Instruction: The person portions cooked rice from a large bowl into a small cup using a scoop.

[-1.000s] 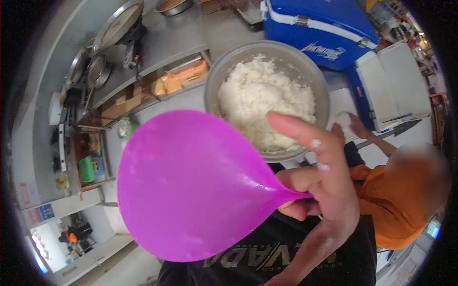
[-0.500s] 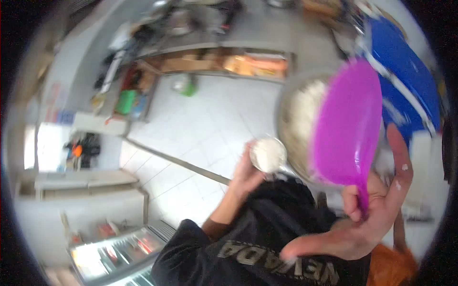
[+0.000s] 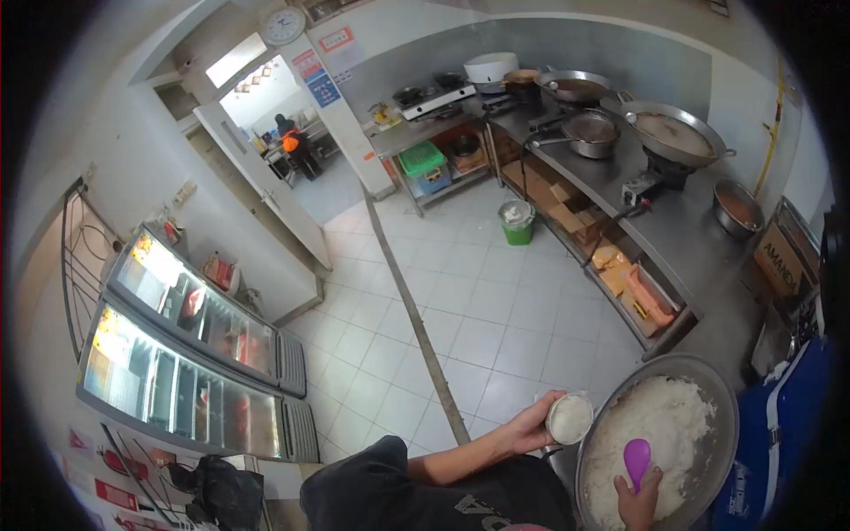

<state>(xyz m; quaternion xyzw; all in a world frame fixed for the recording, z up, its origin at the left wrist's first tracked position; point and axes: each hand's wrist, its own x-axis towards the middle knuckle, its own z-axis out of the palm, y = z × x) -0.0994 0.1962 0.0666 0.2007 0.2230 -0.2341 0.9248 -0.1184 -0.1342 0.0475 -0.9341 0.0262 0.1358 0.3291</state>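
Observation:
My left hand [image 3: 537, 425] is wrapped round a small clear cup [image 3: 569, 419] filled with white rice, just left of a large round metal bowl [image 3: 728, 423]. My right hand [image 3: 639, 503] grips the handle of a purple rice paddle [image 3: 637, 457]. The paddle's blade is over the cooked rice [image 3: 668, 411] inside the bowl; whether it touches the rice I cannot tell.
A blue cooler [image 3: 801, 425] stands right of the bowl. Behind runs a steel counter [image 3: 699, 190] with woks and pots. A green bin [image 3: 516, 232] sits on the tiled floor, display fridges [image 3: 177, 389] stand at left, and a person [image 3: 297, 146] is in the far doorway.
The view has swung left and up toward the room. The purple paddle, earlier raised close to the camera, is now down over the rice. The cup hand came into view after the first frame.

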